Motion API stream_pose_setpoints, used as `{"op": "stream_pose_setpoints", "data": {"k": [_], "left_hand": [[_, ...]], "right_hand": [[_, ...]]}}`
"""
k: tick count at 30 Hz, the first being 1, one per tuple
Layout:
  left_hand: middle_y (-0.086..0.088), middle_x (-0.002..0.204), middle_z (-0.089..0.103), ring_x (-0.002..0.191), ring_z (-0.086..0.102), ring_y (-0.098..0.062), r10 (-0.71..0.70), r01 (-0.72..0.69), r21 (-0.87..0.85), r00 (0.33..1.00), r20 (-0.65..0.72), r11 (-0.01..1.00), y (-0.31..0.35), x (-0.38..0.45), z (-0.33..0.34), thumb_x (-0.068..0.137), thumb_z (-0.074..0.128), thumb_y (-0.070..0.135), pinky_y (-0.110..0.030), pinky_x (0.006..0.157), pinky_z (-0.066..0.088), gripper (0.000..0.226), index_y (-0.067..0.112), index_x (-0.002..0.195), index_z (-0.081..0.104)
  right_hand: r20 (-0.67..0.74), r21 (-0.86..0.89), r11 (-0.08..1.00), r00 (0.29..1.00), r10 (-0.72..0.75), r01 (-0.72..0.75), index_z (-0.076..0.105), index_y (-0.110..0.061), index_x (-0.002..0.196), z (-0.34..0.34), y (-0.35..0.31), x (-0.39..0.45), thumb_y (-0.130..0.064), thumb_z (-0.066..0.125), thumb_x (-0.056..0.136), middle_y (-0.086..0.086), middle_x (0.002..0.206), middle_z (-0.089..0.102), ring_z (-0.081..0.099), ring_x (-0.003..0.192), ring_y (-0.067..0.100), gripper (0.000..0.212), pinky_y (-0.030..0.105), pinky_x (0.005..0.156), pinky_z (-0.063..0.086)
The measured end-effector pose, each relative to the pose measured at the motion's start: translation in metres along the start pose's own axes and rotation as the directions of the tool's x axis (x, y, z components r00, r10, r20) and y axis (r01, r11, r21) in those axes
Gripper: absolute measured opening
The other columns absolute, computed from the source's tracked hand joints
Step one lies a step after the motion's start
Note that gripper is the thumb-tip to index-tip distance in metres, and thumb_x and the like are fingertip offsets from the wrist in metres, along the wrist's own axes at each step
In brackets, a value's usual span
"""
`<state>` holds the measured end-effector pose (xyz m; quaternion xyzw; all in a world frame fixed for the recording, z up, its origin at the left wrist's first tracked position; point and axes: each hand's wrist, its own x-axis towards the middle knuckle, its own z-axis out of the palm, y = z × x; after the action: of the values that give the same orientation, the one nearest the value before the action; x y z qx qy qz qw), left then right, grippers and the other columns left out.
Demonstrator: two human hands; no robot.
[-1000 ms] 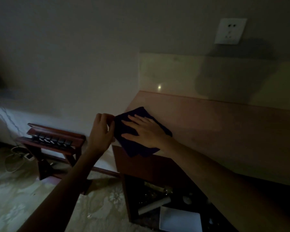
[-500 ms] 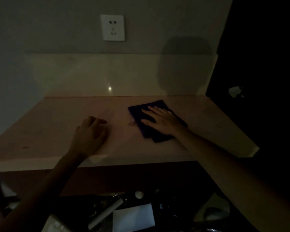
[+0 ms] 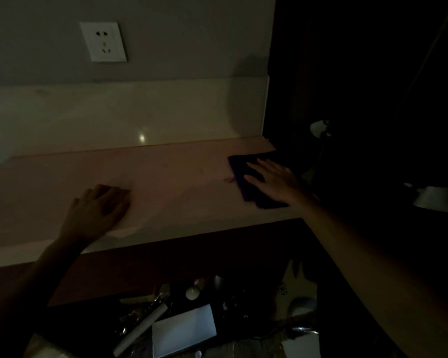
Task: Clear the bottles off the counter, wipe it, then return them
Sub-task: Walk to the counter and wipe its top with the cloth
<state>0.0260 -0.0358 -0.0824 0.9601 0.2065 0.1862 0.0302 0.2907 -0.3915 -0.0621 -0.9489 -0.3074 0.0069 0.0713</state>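
The room is dim. A pale pink counter [image 3: 166,177] runs along a cream backsplash. A dark blue cloth [image 3: 239,167] lies flat at the counter's right end. My right hand [image 3: 274,180] presses flat on the cloth with fingers spread. My left hand [image 3: 96,210] rests on the bare counter near its front edge, fingers curled loosely, holding nothing. No bottles stand on the counter.
A white wall socket [image 3: 103,42] sits above the backsplash. Right of the counter is a dark recess with a pale object [image 3: 435,198]. Below the counter, an open dark space holds a white card [image 3: 184,329], a pale tube [image 3: 142,329] and small items.
My right hand has slid the cloth from the counter's left end across to its right end. My left hand let go of the cloth's corner and now rests on the counter.
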Motion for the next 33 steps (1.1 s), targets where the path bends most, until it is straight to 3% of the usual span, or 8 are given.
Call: {"op": "stream_pose_setpoints", "data": {"k": [8,13,19,23,27,30,31,33], "left_hand": [[0.002,0.132,0.051,0.12,0.049,-0.03,0.014,-0.013,-0.018,0.999,0.031,1.0,-0.004,-0.002,-0.006,0.082,0.017,0.07,-0.048,0.093,0.039,0.067,0.043,0.132,0.052],[0.002,0.128,0.053,0.118,0.05,-0.03,0.02,-0.02,-0.039,1.0,0.003,0.999,-0.002,-0.003,-0.007,0.082,0.023,0.066,-0.048,0.093,0.038,0.061,0.041,0.127,0.056],[0.001,0.138,0.05,0.123,0.049,-0.03,-0.026,0.03,-0.065,0.998,0.058,0.997,0.002,-0.011,-0.009,0.083,0.017,0.068,-0.048,0.098,0.036,0.066,0.041,0.132,0.053],[0.006,0.135,0.057,0.123,0.055,-0.019,-0.005,0.002,-0.449,1.0,-0.006,0.893,0.012,-0.076,-0.021,0.093,0.039,0.057,-0.043,0.104,0.043,0.047,0.035,0.127,0.061],[0.015,0.124,0.055,0.118,0.051,0.003,-0.261,0.16,-0.69,0.964,-0.044,0.706,0.014,-0.231,-0.012,0.097,0.054,0.029,-0.012,0.1,0.039,0.03,0.024,0.126,0.063],[0.02,0.108,0.065,0.098,0.061,0.007,-0.626,0.569,-0.716,0.743,0.237,0.404,0.005,-0.392,0.036,0.098,0.055,0.019,-0.012,0.079,0.048,0.024,0.033,0.114,0.066],[0.013,0.106,0.067,0.094,0.064,0.0,-0.724,0.699,-0.677,0.587,0.362,0.229,0.007,-0.446,0.052,0.098,0.054,0.016,-0.012,0.071,0.048,0.023,0.03,0.112,0.066],[-0.007,0.1,0.064,0.082,0.06,-0.017,-0.8,0.827,-0.549,0.248,0.546,-0.118,0.019,-0.547,0.075,0.098,0.051,0.008,-0.005,0.054,0.044,0.018,0.009,0.11,0.065]], "right_hand": [[-0.026,-0.039,0.999,0.999,0.036,-0.037,0.014,-0.05,0.15,0.004,0.0,-0.022,-0.077,0.012,0.087,-0.012,0.163,0.009,0.01,0.15,0.014,0.068,0.041,0.117,0.013],[-0.042,-0.022,0.999,0.998,0.036,-0.037,0.014,-0.05,0.149,0.007,0.001,-0.021,-0.089,-0.004,0.069,-0.011,0.163,0.012,0.013,0.15,0.014,0.091,0.044,0.117,0.014],[-0.088,0.073,0.993,0.991,0.102,-0.096,0.019,-0.018,0.155,-0.002,-0.043,-0.03,-0.051,0.029,0.1,0.006,0.163,0.015,0.014,0.15,0.023,0.064,0.04,0.118,0.015],[-0.399,0.261,0.924,0.903,-0.161,0.28,0.04,-0.01,0.145,0.035,-0.128,-0.079,-0.033,0.045,0.1,0.008,0.152,0.038,0.033,0.142,0.024,0.051,0.036,0.114,0.028],[-0.503,0.321,0.719,0.754,-0.423,0.617,0.053,-0.014,0.135,0.119,-0.202,-0.171,-0.021,0.05,0.099,-0.001,0.142,0.049,0.041,0.134,0.009,0.037,0.025,0.112,0.032],[-0.089,0.608,0.658,0.862,-0.5,0.444,0.058,-0.022,0.125,0.234,-0.22,-0.254,-0.024,0.052,0.097,-0.003,0.128,0.056,0.052,0.119,0.005,0.029,0.028,0.098,0.047],[0.18,0.635,0.71,0.835,-0.519,0.305,0.057,-0.029,0.124,0.274,-0.215,-0.282,-0.032,0.049,0.096,-0.004,0.128,0.056,0.054,0.119,0.009,0.03,0.031,0.098,0.048],[0.588,0.543,0.824,0.63,-0.508,0.158,0.054,-0.039,0.116,0.343,-0.195,-0.331,-0.038,0.054,0.093,-0.004,0.126,0.058,0.056,0.123,0.02,0.024,0.031,0.1,0.046]]}}
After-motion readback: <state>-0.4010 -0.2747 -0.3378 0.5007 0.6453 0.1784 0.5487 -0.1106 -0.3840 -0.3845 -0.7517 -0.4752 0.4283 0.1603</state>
